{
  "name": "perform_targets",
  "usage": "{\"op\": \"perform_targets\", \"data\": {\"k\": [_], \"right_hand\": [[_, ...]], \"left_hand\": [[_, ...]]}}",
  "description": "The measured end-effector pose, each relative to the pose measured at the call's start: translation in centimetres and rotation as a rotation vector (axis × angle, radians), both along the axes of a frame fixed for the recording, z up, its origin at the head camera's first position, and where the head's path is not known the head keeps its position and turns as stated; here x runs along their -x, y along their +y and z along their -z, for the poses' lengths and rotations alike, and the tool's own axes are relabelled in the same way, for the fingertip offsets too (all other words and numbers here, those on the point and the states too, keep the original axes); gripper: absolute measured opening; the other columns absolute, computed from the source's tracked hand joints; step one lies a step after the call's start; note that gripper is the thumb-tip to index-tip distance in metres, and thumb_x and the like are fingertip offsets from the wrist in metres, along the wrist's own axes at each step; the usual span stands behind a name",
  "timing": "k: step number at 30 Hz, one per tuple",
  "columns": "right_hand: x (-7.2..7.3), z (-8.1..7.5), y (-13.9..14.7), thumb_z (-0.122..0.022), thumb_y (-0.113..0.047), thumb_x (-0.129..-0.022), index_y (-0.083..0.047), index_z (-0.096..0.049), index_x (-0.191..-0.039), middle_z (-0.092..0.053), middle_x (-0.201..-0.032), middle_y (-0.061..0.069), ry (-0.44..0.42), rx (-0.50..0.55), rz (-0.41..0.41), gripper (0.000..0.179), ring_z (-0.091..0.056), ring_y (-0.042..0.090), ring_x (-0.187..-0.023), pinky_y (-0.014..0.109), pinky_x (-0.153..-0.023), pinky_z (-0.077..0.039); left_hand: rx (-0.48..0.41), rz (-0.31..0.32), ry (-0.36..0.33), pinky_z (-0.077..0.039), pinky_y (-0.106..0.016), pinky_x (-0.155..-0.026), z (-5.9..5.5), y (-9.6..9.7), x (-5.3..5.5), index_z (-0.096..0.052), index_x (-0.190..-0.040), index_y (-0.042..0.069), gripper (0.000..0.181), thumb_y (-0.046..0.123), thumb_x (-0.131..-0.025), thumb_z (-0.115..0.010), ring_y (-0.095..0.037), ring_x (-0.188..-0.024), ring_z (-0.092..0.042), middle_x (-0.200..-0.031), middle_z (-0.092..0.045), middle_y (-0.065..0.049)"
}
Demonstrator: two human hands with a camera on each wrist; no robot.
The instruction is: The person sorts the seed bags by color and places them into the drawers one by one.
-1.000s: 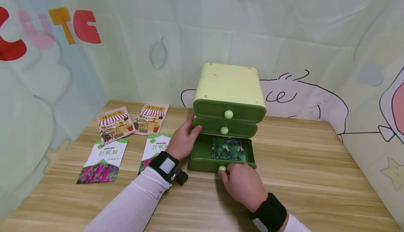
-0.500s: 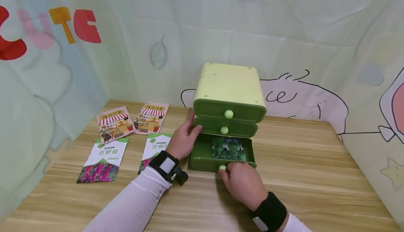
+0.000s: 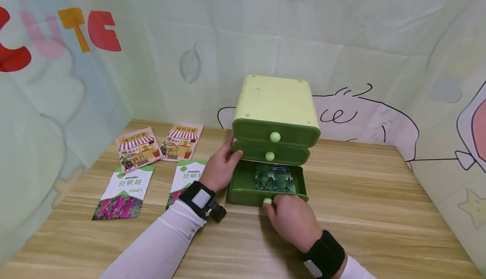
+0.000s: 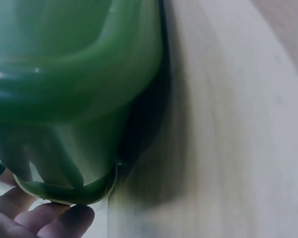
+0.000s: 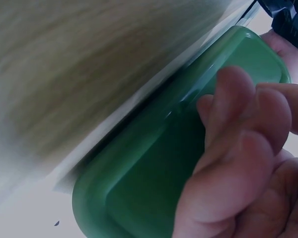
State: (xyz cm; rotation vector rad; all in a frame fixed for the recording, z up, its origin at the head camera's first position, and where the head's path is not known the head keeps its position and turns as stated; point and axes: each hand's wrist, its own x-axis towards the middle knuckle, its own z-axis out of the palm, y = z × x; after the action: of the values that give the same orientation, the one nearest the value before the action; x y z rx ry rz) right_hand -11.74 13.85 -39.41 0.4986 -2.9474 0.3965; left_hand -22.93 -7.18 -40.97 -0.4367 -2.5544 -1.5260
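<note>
A small cabinet [image 3: 277,101] with a cream top and green drawers stands on the table. Its bottom drawer [image 3: 243,197] is pulled out, and a dark green picture packet [image 3: 275,178] lies inside. My left hand [image 3: 220,167] grips the cabinet's left side, thumb toward the front; in the left wrist view its fingertips [image 4: 72,220] sit at the casing's edge beneath the drawer. At the drawer front, my right hand [image 3: 294,220] pinches the round pale knob [image 3: 267,201]. In the right wrist view the curled fingers [image 5: 233,94] hide most of that knob.
Two pink shop-picture packets [image 3: 138,149] lie at the table's back left. Nearer are two white-and-green packets [image 3: 127,190] with magenta flowers, the right one partly behind my left hand. A printed fabric wall [image 3: 243,38] encloses the table's back and sides.
</note>
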Motion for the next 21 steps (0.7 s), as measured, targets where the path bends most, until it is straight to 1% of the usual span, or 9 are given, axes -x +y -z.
{"op": "perform_targets", "data": {"k": [7,12,17,21], "right_hand": [[0.09,-0.02,-0.03,-0.058,-0.036,-0.091,-0.021,-0.05,-0.056,-0.045,-0.052,-0.008,-0.021,0.004,0.008,0.04,-0.04,0.007,-0.045,0.029,-0.043,-0.038],[0.11,0.06,0.02,-0.058,-0.036,-0.091,-0.021,-0.049,-0.056,-0.045,-0.052,-0.008,-0.022,0.004,0.005,0.04,-0.04,0.006,-0.045,0.029,-0.043,-0.038],[0.15,-0.04,0.02,-0.058,-0.036,-0.092,-0.021,-0.049,-0.056,-0.045,-0.052,-0.008,-0.022,0.007,0.003,0.04,-0.04,0.007,-0.045,0.029,-0.043,-0.038],[0.19,-0.13,0.02,-0.059,-0.035,-0.092,-0.021,-0.049,-0.056,-0.045,-0.052,-0.008,-0.016,0.011,0.004,0.04,-0.04,0.007,-0.045,0.029,-0.043,-0.038]], "left_hand": [[0.007,-0.01,0.003,-0.038,-0.046,-0.1,0.08,0.02,-0.01,-0.009,-0.144,0.051,0.059,0.056,-0.094,-0.041,-0.011,-0.119,-0.042,-0.141,-0.043,-0.002],[0.012,-0.01,0.001,-0.037,-0.045,-0.101,0.11,0.04,-0.03,-0.009,-0.144,0.051,0.059,0.056,-0.095,-0.041,-0.011,-0.12,-0.04,-0.143,-0.04,-0.001],[0.009,-0.007,0.004,-0.037,-0.045,-0.101,0.02,0.05,-0.04,-0.009,-0.144,0.051,0.059,0.056,-0.095,-0.041,-0.011,-0.12,-0.04,-0.141,-0.042,-0.001],[0.005,-0.008,0.008,-0.038,-0.045,-0.1,0.15,0.02,0.02,-0.01,-0.144,0.051,0.058,0.055,-0.095,-0.041,-0.011,-0.119,-0.041,-0.14,-0.044,-0.001]]}}
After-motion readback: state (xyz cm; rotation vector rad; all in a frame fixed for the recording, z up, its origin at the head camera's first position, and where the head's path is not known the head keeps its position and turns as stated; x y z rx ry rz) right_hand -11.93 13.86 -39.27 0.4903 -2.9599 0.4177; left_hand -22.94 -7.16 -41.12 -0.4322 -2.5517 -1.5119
